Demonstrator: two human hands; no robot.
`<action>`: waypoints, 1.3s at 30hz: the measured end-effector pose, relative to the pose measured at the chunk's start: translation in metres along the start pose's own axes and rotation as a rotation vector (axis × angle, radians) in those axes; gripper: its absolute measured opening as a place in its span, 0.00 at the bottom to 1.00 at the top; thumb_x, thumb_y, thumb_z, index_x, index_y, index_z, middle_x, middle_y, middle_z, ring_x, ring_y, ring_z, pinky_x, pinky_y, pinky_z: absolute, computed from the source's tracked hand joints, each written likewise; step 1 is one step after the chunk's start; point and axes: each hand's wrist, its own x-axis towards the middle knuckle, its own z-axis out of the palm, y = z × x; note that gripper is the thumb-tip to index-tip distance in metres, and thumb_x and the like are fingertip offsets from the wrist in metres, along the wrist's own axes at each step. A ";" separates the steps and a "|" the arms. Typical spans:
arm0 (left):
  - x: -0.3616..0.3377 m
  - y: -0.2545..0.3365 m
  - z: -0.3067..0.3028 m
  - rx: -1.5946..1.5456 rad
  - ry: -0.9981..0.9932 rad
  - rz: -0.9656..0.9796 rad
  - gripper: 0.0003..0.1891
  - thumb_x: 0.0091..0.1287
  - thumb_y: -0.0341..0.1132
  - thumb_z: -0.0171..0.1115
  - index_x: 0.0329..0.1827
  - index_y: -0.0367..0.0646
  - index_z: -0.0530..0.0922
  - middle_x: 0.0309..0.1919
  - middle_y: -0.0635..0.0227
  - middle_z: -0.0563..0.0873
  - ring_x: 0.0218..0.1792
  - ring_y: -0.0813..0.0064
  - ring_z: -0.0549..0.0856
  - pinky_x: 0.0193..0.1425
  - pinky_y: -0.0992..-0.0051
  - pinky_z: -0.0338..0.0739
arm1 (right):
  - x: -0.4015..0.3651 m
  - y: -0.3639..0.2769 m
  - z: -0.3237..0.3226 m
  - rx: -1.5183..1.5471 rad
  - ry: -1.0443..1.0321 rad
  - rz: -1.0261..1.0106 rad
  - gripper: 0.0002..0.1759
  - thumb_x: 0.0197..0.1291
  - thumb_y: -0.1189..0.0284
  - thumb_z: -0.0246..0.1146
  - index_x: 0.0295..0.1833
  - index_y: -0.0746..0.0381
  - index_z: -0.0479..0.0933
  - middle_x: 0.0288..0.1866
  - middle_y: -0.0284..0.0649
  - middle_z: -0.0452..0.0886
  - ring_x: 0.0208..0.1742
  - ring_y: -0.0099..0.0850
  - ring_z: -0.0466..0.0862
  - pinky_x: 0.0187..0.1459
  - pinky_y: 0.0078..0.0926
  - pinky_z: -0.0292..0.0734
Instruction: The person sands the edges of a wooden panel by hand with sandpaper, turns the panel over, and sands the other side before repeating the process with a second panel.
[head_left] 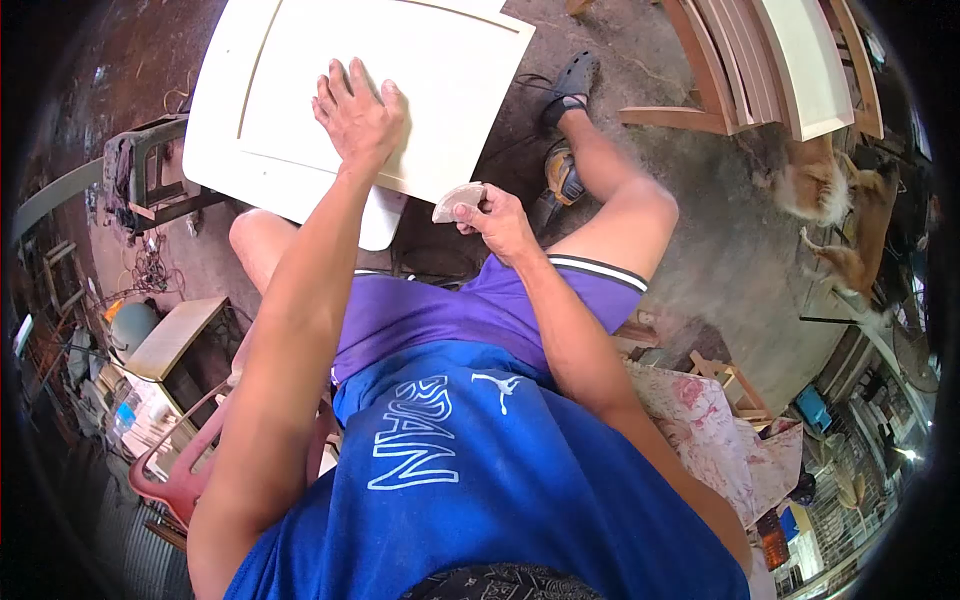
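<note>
My left hand [360,118] lies flat on a large white panel [440,85], fingers spread, with nothing in it. A thin groove runs near the panel's edges, and its corners are rounded at the left. Just off the panel's near edge, my right hand [500,225] pinches a pale, half-round folded piece [458,204] between thumb and fingers. It looks like a sanding disc, though its grit cannot be made out. Part of another white piece [382,218] shows under the panel's near edge.
A yellow-and-black power tool [563,175] rests on the floor by my sandalled foot [572,88]. Wooden frames [715,70] stand at the upper right, near brown-and-white dogs [825,200]. To the left are a dark metal stand [150,175], tangled cords [150,270] and a red plastic chair [185,470].
</note>
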 end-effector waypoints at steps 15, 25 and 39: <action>0.001 -0.003 0.003 0.028 0.000 0.000 0.36 0.75 0.51 0.56 0.82 0.42 0.65 0.83 0.50 0.60 0.84 0.44 0.56 0.86 0.41 0.45 | 0.074 -0.038 -0.029 0.143 0.514 -0.310 0.09 0.70 0.73 0.66 0.51 0.64 0.84 0.48 0.38 0.88 0.46 0.30 0.86 0.45 0.32 0.83; 0.001 0.000 -0.003 0.028 -0.024 -0.017 0.36 0.76 0.52 0.55 0.82 0.42 0.65 0.83 0.49 0.59 0.84 0.43 0.55 0.87 0.41 0.45 | 0.142 -0.138 0.009 -0.731 0.941 -0.833 0.24 0.67 0.78 0.60 0.65 0.80 0.77 0.73 0.69 0.74 0.74 0.60 0.77 0.75 0.47 0.72; 0.001 0.002 -0.006 0.030 -0.052 0.001 0.37 0.76 0.51 0.53 0.83 0.39 0.63 0.84 0.46 0.57 0.84 0.40 0.53 0.86 0.39 0.43 | 0.138 -0.127 0.014 -0.924 0.686 -0.702 0.61 0.62 0.58 0.72 0.80 0.87 0.43 0.84 0.82 0.39 0.86 0.72 0.44 0.85 0.57 0.42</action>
